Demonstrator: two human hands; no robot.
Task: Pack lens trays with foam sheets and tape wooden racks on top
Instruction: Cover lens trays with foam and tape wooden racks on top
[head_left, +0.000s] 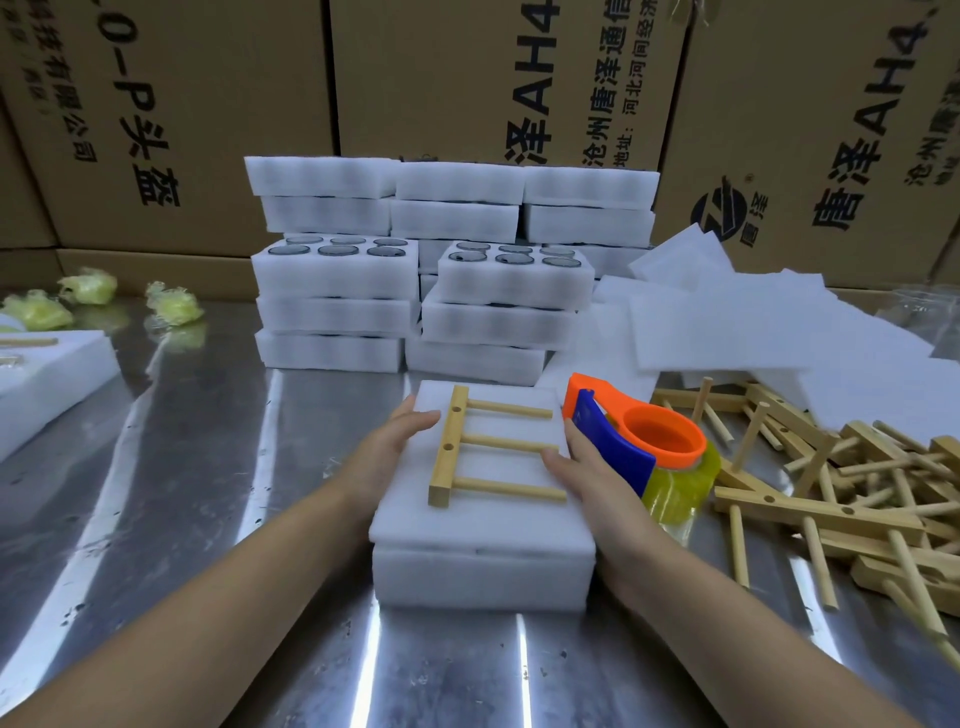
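Rack's on the foam, both your hands on the pack

The wooden rack lies flat on the foam sheet covering the lens tray, right in front of you on the steel surface. Your left hand rests on the sheet's left edge, fingers straight and holding nothing. Your right hand is wrapped round the orange-and-blue tape dispenser at the right edge, thumb touching the foam. Stacked trays sit behind, loose racks to your right.
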